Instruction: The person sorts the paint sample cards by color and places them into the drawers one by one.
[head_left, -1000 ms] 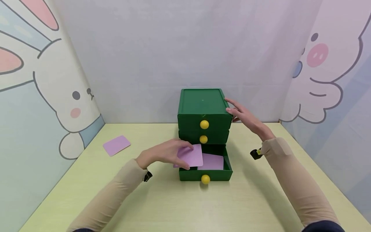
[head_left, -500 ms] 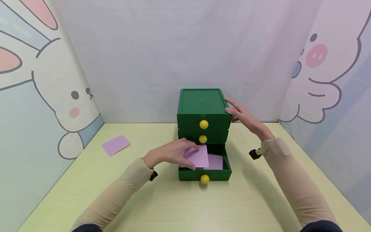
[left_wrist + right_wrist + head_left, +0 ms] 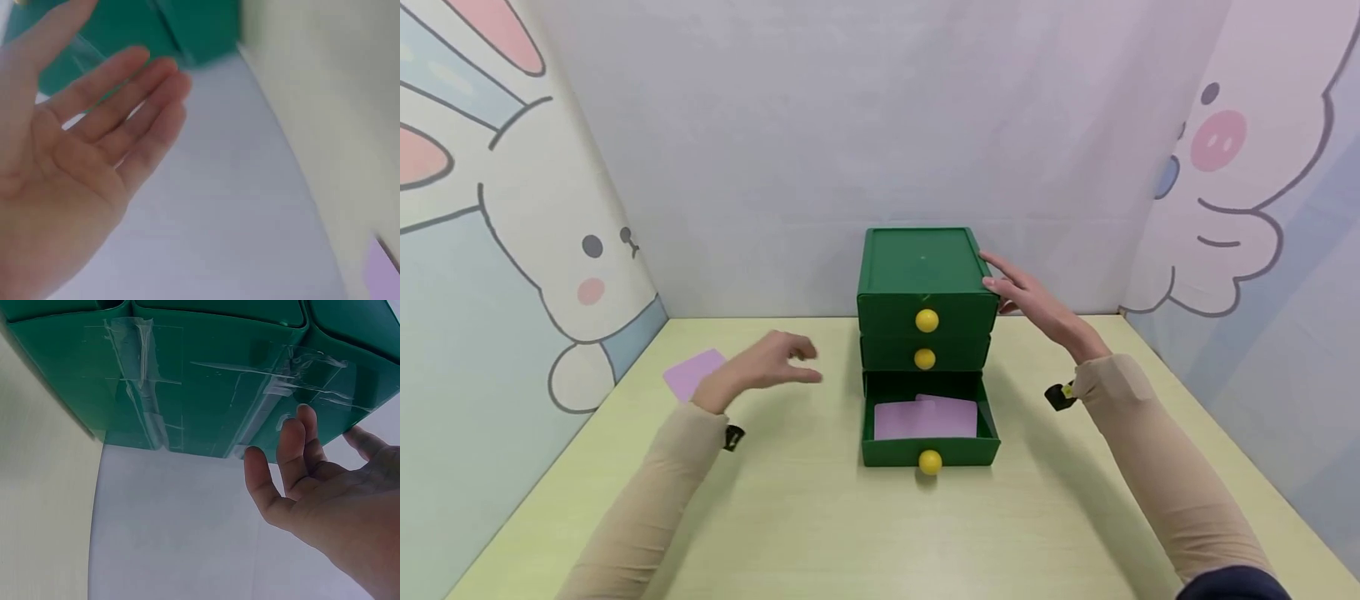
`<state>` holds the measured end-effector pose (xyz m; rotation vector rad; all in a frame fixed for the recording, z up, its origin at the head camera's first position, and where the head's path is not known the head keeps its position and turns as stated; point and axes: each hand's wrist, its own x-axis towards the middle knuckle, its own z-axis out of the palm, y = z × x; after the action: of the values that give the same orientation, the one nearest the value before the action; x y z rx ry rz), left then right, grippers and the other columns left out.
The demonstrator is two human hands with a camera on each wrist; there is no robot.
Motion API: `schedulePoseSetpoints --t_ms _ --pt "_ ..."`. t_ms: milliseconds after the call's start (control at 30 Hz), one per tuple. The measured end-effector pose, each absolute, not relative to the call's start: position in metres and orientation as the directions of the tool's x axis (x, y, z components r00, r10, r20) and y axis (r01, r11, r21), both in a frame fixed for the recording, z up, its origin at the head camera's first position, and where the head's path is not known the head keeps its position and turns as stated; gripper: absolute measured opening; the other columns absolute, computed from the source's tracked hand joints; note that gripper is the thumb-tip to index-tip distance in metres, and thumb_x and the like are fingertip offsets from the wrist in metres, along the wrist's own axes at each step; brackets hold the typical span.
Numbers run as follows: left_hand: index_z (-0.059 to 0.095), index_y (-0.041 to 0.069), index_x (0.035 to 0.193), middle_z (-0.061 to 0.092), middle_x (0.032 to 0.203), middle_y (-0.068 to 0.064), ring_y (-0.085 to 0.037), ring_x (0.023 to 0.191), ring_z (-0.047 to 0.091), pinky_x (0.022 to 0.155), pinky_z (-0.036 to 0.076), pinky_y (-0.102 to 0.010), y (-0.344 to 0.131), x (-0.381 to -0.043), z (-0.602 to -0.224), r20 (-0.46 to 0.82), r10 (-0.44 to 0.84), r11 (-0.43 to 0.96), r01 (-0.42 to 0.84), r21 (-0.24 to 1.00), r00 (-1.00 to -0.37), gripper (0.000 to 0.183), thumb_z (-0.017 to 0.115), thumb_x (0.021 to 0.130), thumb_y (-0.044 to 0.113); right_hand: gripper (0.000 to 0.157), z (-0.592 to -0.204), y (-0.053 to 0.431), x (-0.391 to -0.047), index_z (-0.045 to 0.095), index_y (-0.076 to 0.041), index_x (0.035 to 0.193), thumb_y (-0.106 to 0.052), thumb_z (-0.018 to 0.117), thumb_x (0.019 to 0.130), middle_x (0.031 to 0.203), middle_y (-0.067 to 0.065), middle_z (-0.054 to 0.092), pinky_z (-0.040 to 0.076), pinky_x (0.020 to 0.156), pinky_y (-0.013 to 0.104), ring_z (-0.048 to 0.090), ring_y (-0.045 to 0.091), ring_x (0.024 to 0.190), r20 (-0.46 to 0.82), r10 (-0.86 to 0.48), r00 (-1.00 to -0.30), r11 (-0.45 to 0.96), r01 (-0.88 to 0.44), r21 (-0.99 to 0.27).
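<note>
A green chest of three drawers [image 3: 925, 260] stands on the table, its bottom drawer [image 3: 887, 454] pulled out. Two pink cards, a left one [image 3: 898, 422] and a right one [image 3: 958, 417], lie overlapping in that drawer. My left hand [image 3: 760, 367] is in the air left of the chest, thumb and fingers apart and nothing between them; the left wrist view shows its bare palm [image 3: 69, 162]. Partly behind my left wrist, another pink card [image 3: 688, 375] lies on the table. My right hand [image 3: 1037, 304] rests on the chest's upper right edge with extended fingers.
Yellow round knobs stick out from the drawer fronts, the lowest knob [image 3: 930, 462] nearest the person. Clear tape [image 3: 147, 381] runs across the chest's right side. A pale wall [image 3: 760, 167] stands behind the table [image 3: 820, 533], with printed cartoon side walls.
My left hand has let go of a pink card, which now lies in the bottom drawer, and has moved left and away from the chest. My right hand has stayed in place.
</note>
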<state>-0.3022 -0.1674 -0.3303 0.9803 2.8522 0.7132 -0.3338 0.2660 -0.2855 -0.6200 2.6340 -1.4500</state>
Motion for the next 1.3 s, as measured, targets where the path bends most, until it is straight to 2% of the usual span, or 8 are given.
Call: schedulePoseSetpoints --t_ms 167,267,433,567,800,967,1100,1300 --pt "0.049 -0.007 0.134 0.050 0.138 -0.028 -0.046 0.130 0.043 0.106 0.036 -0.059 -0.235 -0.330 -0.356 0.058 0.382 0.834 0.371 0.409 -0.923 0.072 0.077 0.081 0.033 0.058 -0.284 0.265 -0.334 0.016 -0.040 0.153 -0.048 0.040 0.101 0.144 0.009 0.038 0.038 0.104 0.055 0.052 0.033 0.101 0.121 -0.389 -0.913 0.475 -0.312 -0.823" --pt "0.037 -0.008 0.142 0.037 0.144 -0.034 -0.052 0.133 0.032 0.107 0.029 -0.066 -0.267 -0.342 -0.374 0.020 0.258 0.883 0.244 0.400 -0.966 0.086 0.077 0.080 0.036 0.058 -0.284 0.266 -0.333 0.017 -0.039 0.153 -0.048 0.040 0.101 0.145 0.009 0.038 0.038 0.104 0.055 0.051 0.033 0.102 0.121 -0.388 -0.914 0.473 -0.310 -0.825" --pt "0.028 -0.011 0.144 0.035 0.140 -0.041 -0.057 0.126 0.035 0.102 0.031 -0.070 -0.304 -0.342 -0.394 -0.005 0.129 0.906 0.116 0.408 -0.992 0.096 0.076 0.079 0.042 0.058 -0.286 0.267 -0.332 0.017 -0.039 0.154 -0.048 0.040 0.101 0.142 0.010 0.040 0.039 0.104 0.055 0.051 0.032 0.107 0.117 -0.380 -0.918 0.474 -0.302 -0.827" --pt "0.025 -0.014 0.144 0.037 0.136 -0.043 -0.055 0.120 0.042 0.100 0.036 -0.067 -0.324 -0.337 -0.401 -0.056 0.123 0.906 0.089 0.414 -0.991 0.100 0.074 0.080 0.044 0.058 -0.285 0.266 -0.333 0.017 -0.040 0.153 -0.048 0.040 0.101 0.144 0.010 0.038 0.039 0.104 0.056 0.050 0.030 0.111 0.112 -0.384 -0.917 0.477 -0.301 -0.826" --pt "0.020 -0.011 0.147 0.037 0.138 -0.042 -0.052 0.119 0.045 0.099 0.038 -0.066 -0.337 -0.335 -0.407 -0.077 0.114 0.904 0.072 0.421 -0.991 0.103 0.072 0.080 0.049 0.056 -0.284 0.265 -0.333 0.018 -0.043 0.152 -0.047 0.040 0.101 0.141 0.010 0.040 0.040 0.103 0.055 0.050 0.029 0.109 0.109 -0.379 -0.919 0.483 -0.297 -0.824" --pt "0.020 -0.009 0.147 0.037 0.138 -0.041 -0.052 0.120 0.044 0.099 0.037 -0.066 -0.334 -0.335 -0.406 -0.085 0.112 0.908 0.068 0.414 -0.990 0.104 0.074 0.079 0.048 0.056 -0.283 0.265 -0.330 0.018 -0.042 0.152 -0.047 0.041 0.101 0.142 0.009 0.040 0.041 0.102 0.053 0.050 0.030 0.108 0.110 -0.381 -0.918 0.483 -0.300 -0.823" --pt "0.024 -0.006 0.147 0.038 0.139 -0.040 -0.047 0.117 0.047 0.099 0.039 -0.064 -0.325 -0.332 -0.402 -0.088 0.139 0.891 0.086 0.445 -0.986 0.104 0.077 0.077 0.048 0.057 -0.283 0.266 -0.329 0.018 -0.040 0.153 -0.047 0.041 0.101 0.143 0.009 0.039 0.041 0.101 0.054 0.050 0.030 0.106 0.116 -0.380 -0.918 0.481 -0.303 -0.823" --pt "0.031 -0.002 0.147 0.044 0.139 -0.034 -0.040 0.114 0.052 0.092 0.046 -0.054 -0.305 -0.325 -0.393 -0.058 0.223 0.849 0.164 0.503 -0.973 0.097 0.078 0.077 0.046 0.058 -0.283 0.265 -0.330 0.018 -0.040 0.153 -0.048 0.041 0.100 0.132 0.012 0.045 0.040 0.102 0.053 0.050 0.033 0.100 0.119 -0.374 -0.920 0.493 -0.306 -0.814"
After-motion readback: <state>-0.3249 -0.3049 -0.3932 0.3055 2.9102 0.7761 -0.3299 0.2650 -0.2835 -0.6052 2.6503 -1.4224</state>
